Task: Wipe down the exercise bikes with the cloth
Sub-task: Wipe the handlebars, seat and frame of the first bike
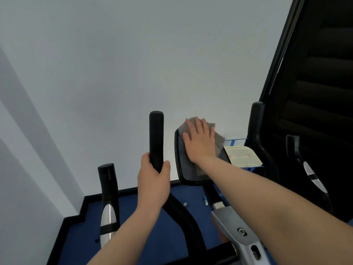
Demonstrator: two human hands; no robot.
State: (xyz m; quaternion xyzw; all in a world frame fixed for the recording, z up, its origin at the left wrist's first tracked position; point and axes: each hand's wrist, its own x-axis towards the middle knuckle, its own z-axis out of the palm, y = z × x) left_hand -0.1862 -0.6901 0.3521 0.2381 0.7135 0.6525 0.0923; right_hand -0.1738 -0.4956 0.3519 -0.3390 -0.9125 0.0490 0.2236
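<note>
An exercise bike fills the lower half of the head view, with black foam handlebars and a silver frame (235,224). My left hand (152,178) grips the inner left handlebar (156,131) near its middle. My right hand (200,142) lies flat with straight fingers on a grey cloth (217,138), pressing it against the bike's black console screen (186,169). The cloth sticks out past my fingertips at the console's top and right side.
A second black and silver handlebar (108,197) stands to the left, and two more (257,131) rise on the right. A cream tray (243,155) sits right of the console. A white wall lies ahead, blue carpet (133,217) below, a dark shuttered window (315,92) at right.
</note>
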